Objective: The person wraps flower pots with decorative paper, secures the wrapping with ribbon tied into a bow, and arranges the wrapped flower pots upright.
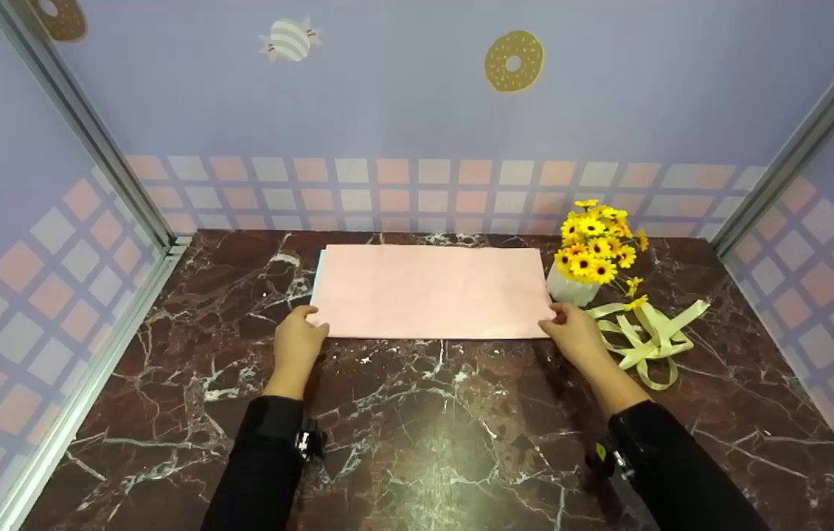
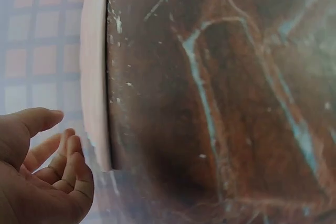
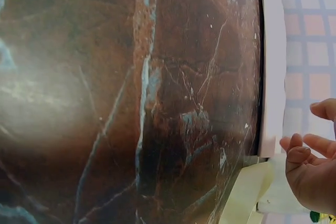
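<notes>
A flat pink sheet of paper (image 1: pixel 431 291) lies crosswise on the marble-patterned table, with a thin strip of light blue showing along its left edge. My left hand (image 1: pixel 297 343) is at its near left corner, fingertips right by the edge. In the left wrist view, the thumb and loosely bent fingers (image 2: pixel 76 166) stand apart. At the near right corner is my right hand (image 1: pixel 577 335). Its thumb and relaxed fingers (image 3: pixel 299 156) also stand apart in the right wrist view, close beside the sheet's end.
Behind my right hand stands a white vase (image 1: pixel 568 289) of yellow flowers (image 1: pixel 597 243). A loose heap of pale yellow ribbon (image 1: pixel 652 343) lies right of that hand. Patterned walls (image 1: pixel 417 110) enclose the table (image 1: pixel 417 435) at the back and both sides.
</notes>
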Demonstrator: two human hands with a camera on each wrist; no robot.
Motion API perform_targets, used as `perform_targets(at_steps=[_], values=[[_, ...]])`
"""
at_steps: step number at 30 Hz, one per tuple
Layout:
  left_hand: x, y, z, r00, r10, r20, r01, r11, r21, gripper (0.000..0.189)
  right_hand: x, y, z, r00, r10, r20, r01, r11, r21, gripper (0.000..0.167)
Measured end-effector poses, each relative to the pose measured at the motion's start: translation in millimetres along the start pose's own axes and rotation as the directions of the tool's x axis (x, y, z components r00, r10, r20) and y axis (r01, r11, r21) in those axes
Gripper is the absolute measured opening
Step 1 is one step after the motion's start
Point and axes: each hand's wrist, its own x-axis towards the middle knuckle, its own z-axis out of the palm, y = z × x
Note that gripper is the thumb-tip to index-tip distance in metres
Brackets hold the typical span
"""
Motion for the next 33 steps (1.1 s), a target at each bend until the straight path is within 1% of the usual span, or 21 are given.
perform_targets(at_steps=[4, 7, 9, 11, 15, 18, 21, 22, 24, 28, 30, 33], values=[[7.2, -6.6, 3.1, 0.998, -0.065, -0.015, 0.064, 0.997, -0.044, 0.046, 4.4, 5.1, 1.9, 0.998, 0.053, 0.025, -0.054, 0.998, 0.019, 0.051], [11.5, -10.2, 5.1, 0.994, -0.103, -0.022, 0.101, 0.992, -0.076, 0.045, 7.5, 9.7, 5.0, 0.993, 0.106, 0.044, -0.110, 0.989, 0.099, 0.054], [13.5, -13.3, 6.5, 0.993, -0.118, -0.030, 0.115, 0.989, -0.093, 0.044, 9.4, 13.2, 8.0, 0.988, 0.147, 0.053, -0.154, 0.973, 0.170, 0.055], [14.6, -15.9, 7.5, 0.990, -0.135, -0.036, 0.130, 0.985, -0.115, 0.043, 11.1, 16.8, 11.0, 0.981, 0.182, 0.063, -0.192, 0.950, 0.245, 0.056], [16.5, -17.9, 7.3, 0.987, -0.161, -0.031, 0.155, 0.979, -0.129, 0.042, 13.1, 23.0, 15.1, 0.972, 0.229, 0.060, -0.236, 0.913, 0.332, 0.059], [18.9, -16.8, 5.9, 0.986, -0.164, -0.003, 0.162, 0.979, -0.121, 0.042, 13.6, 25.8, 15.8, 0.966, 0.250, 0.061, -0.254, 0.889, 0.380, 0.058], [22.5, -16.5, 3.4, 0.984, -0.168, 0.050, 0.174, 0.971, -0.162, 0.042, 14.0, 28.1, 15.5, 0.965, 0.255, 0.064, -0.257, 0.863, 0.434, 0.055], [23.7, -16.8, 2.6, 0.982, -0.177, 0.071, 0.187, 0.962, -0.197, 0.043, 13.8, 28.7, 15.3, 0.965, 0.254, 0.062, -0.254, 0.854, 0.454, 0.053], [25.6, -18.1, 0.2, 0.973, -0.196, 0.119, 0.222, 0.935, -0.278, 0.043, 13.4, 30.6, 15.1, 0.965, 0.255, 0.065, -0.252, 0.826, 0.504, 0.051], [27.3, -21.0, -4.5, 0.952, -0.226, 0.206, 0.295, 0.857, -0.422, 0.043, 10.9, 34.3, 15.5, 0.960, 0.272, 0.073, -0.264, 0.779, 0.568, 0.044], [27.0, -22.6, -6.8, 0.944, -0.232, 0.234, 0.318, 0.828, -0.461, 0.043, 9.7, 36.1, 16.1, 0.956, 0.284, 0.073, -0.273, 0.769, 0.578, 0.040], [24.5, -25.3, -10.0, 0.930, -0.256, 0.263, 0.358, 0.784, -0.507, 0.042, 9.0, 37.8, 17.5, 0.954, 0.292, 0.073, -0.280, 0.771, 0.572, 0.032]])
